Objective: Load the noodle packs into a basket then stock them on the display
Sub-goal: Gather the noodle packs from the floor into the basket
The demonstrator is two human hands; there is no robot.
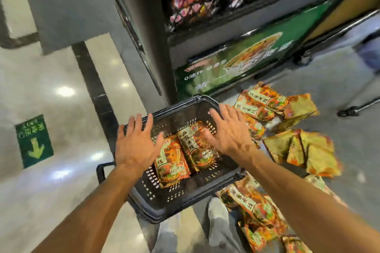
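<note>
Polished shop floor beside display shelf [226, 2]. Our left hand [135, 146] and right hand [228, 135] hover spread, empty, over black basket [181, 207] holding two noodle packs [185, 150]; loose packs [283, 125] lie alongside, probably within reach for loading.

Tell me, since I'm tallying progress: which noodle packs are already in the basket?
Just two packs, lying side by side on the basket floor under both hands; all others lie on the floor beside it.

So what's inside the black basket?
Two orange noodle packs lie side by side on the bottom of the black basket. The left hand and right hand spread open above it, hiding some of the floor.
</note>
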